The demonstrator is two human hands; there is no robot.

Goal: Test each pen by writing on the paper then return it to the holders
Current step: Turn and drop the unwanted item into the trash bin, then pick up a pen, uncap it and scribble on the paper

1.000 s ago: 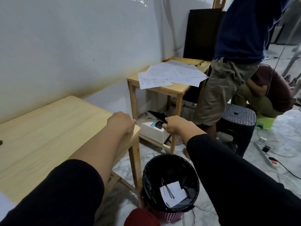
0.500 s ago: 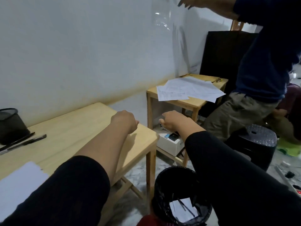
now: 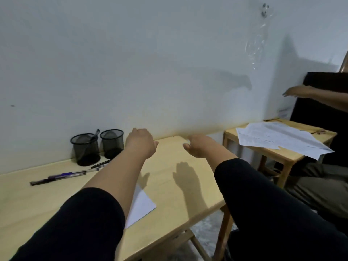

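Observation:
Two black mesh pen holders stand side by side against the wall: the left holder (image 3: 85, 150) has one pen (image 3: 96, 134) sticking out, and the right holder (image 3: 112, 143) looks empty. Two pens lie on the wooden table (image 3: 178, 200) in front of them, a blue-barrelled pen (image 3: 60, 176) and a dark pen (image 3: 100, 164). A white sheet of paper (image 3: 142, 203) is partly hidden under my left forearm. My left hand (image 3: 140, 143) hovers right of the holders, fingers curled, holding nothing. My right hand (image 3: 197, 147) hovers over the table's right part, fingers apart, empty.
A smaller wooden table (image 3: 267, 156) to the right carries loose printed sheets (image 3: 282, 140). Another person sits at the far right, one arm (image 3: 305, 92) stretched toward the wall. A clear plastic bag (image 3: 256, 40) hangs on the wall.
The view has swung left and up, from the bin and floor to the tabletop. The holders, pens and paper came into view. Both hands rose over the table; my right hand's fingers spread.

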